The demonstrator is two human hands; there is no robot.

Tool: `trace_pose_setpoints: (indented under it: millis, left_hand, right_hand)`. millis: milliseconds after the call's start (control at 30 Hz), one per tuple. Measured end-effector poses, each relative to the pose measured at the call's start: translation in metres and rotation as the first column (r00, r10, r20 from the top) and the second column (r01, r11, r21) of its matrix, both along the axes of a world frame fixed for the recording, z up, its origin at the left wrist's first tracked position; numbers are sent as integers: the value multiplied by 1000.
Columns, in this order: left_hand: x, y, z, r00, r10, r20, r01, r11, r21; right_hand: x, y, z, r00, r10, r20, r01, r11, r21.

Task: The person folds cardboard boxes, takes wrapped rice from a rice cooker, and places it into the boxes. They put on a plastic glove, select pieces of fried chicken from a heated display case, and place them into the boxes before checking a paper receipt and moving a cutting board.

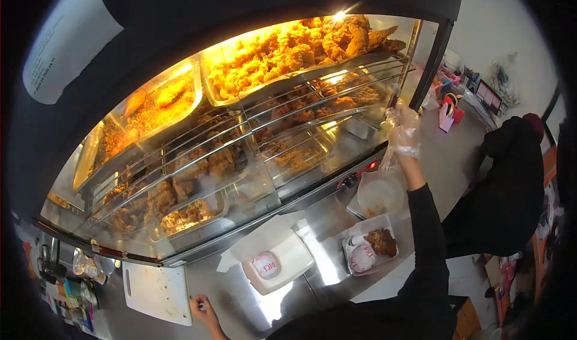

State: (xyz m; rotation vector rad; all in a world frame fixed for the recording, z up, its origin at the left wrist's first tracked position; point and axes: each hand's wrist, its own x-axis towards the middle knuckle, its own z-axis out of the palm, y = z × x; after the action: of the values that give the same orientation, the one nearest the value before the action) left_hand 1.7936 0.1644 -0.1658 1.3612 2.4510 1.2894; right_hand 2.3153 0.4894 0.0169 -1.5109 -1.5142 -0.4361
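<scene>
The right hand (406,132), in a loose clear plastic glove, is raised at the near right end of the heated display cabinet (434,66). Its fingers look bunched, but whether they pinch something there cannot be told. The bare left hand (205,313) is low, its fingers loosely curled beside the white cutting board (147,289); whether it holds anything small is unclear.

The fried chicken (294,51) is piled in a tray to the left of the right hand, behind glass. Below that hand are a round translucent container (380,189) and a takeaway box (384,221) with a chicken piece (380,242) and a wrapped rice portion (362,257). Between the hands, a second open box (294,250) holds only wrapped rice (265,265).

The right sleeve (428,238) passes close by the filled box, so a low sweep of the arm could drag or tip it. The baggy glove might snag on the cabinet's edge. Another person (505,183) beyond the right arm could jog that elbow by stepping closer. Handling food with the ungloved hand would risk contamination.
</scene>
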Motion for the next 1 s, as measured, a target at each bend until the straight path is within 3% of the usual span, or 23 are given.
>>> trace_pose_setpoints:
  millis: [67, 167, 267, 400, 467, 500, 667, 833, 1000]
  left_hand:
    - [2, 10, 0, 999, -21, -29, 22, 1000, 15]
    - [7, 17, 4, 997, -77, -16, 78, 996, 47]
    - [5, 5, -5, 997, 37, 72, -41, 997, 59]
    - [-11, -26, -27, 990, 102, 97, -107, 994, 39]
    - [-7, -34, -18, 977, 171, 128, -177, 984, 35]
    - [-3, -38, -9, 975, 195, 111, -197, 980, 9]
    - [10, -56, 14, 952, 292, 94, -288, 956, -59]
    - [2, -81, -10, 933, 324, 157, -330, 944, 16]
    - [-15, -90, -38, 914, 356, 195, -380, 919, 105]
  right_hand:
    - [-22, -14, 2, 952, 255, -167, -259, 966, -2]
    - [-31, -18, 11, 856, 397, 332, -432, 901, 34]
    - [-38, 6, 18, 821, 519, 238, -491, 854, -172]
    - [-68, 57, 6, 873, 340, 349, -345, 937, -48]
    - [-95, 65, 27, 780, 441, 445, -250, 870, -425]
    - [-105, 74, 26, 749, 475, 462, -199, 826, -527]
    - [-129, 105, 5, 703, 519, 486, -55, 721, -691]
    - [-120, 115, 6, 731, 544, 413, -82, 670, -738]
    - [-119, 121, 27, 785, 552, 281, -234, 684, -691]
